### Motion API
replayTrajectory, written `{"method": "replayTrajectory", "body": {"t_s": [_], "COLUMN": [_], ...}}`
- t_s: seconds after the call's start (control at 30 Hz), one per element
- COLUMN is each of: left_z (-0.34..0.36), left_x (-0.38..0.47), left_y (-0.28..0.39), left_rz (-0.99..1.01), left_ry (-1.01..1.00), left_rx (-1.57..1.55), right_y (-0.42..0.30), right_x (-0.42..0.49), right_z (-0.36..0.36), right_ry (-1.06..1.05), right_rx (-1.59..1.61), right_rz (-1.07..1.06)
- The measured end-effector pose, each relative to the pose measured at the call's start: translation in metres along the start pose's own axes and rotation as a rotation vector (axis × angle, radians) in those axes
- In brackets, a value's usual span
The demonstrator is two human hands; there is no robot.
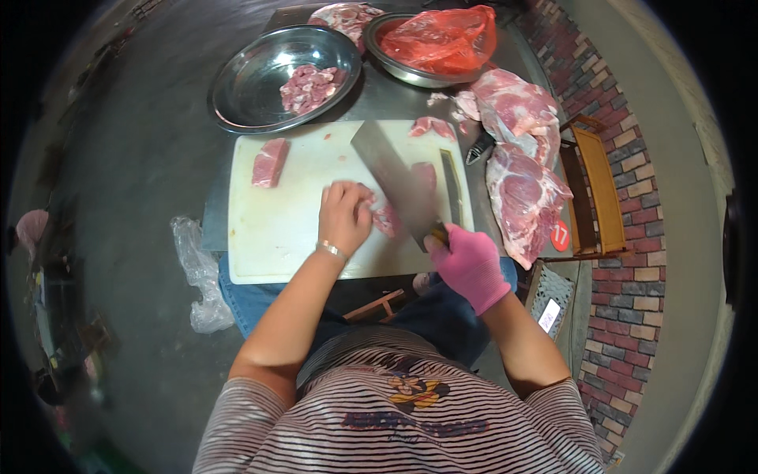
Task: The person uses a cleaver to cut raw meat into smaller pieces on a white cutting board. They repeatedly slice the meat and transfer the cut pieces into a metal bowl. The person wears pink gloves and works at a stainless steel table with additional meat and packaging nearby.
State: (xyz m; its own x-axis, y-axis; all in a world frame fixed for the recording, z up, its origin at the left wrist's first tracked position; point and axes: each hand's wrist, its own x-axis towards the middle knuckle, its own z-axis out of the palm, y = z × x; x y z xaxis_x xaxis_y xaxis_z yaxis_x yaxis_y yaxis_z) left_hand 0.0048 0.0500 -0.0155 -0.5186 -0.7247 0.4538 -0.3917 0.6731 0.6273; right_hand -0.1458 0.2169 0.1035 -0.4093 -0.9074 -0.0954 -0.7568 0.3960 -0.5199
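Observation:
My right hand (468, 263), in a pink knit glove, grips the handle of a cleaver (394, 172). The broad blade slants up and left above a white cutting board (296, 237) and is blurred. Left of the blade my bare left hand (346, 214), with a bracelet at the wrist, has its curled fingers on a small piece of raw meat (368, 194). Cut meat (386, 221) lies beside it, partly behind the cleaver. A thick meat block (270, 163) rests at the board's upper left. Another chunk (424, 178) shows right of the blade, and a smaller strip (432, 127) lies at the far edge.
A steel basin (249, 77) behind the board holds meat pieces (311, 89). Beside it, a second basin (408, 76) contains a red plastic bag (444, 38). Large raw cuts (524, 195) line the table's right side. A dark-bladed knife (451, 183) lies on the board's right edge.

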Motion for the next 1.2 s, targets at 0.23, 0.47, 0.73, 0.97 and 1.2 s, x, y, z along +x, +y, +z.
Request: {"method": "replayTrajectory", "body": {"t_s": [0.23,0.47,0.73,0.97,1.2], "left_z": [0.027,-0.019,-0.100,-0.049,-0.050], "left_x": [0.085,0.068,0.025,-0.028,-0.046], "left_y": [0.028,0.006,-0.045,-0.013,-0.009], "left_rz": [-0.207,-0.519,-0.640,0.150,0.011], "left_ry": [-0.763,-0.567,0.213,-0.051,-0.084], "left_rx": [0.138,-0.432,-0.434,0.042,-0.109], "right_y": [0.002,0.014,-0.006,0.015,0.016], "right_x": [-0.021,-0.023,-0.016,-0.013,-0.026], "right_z": [-0.029,-0.013,0.025,0.017,0.023], "right_ry": [0.109,0.211,-0.302,-0.233,0.045], "right_rx": [0.132,0.260,-0.156,-0.210,-0.103], "right_rz": [0.064,0.004,-0.096,0.039,-0.044]}}
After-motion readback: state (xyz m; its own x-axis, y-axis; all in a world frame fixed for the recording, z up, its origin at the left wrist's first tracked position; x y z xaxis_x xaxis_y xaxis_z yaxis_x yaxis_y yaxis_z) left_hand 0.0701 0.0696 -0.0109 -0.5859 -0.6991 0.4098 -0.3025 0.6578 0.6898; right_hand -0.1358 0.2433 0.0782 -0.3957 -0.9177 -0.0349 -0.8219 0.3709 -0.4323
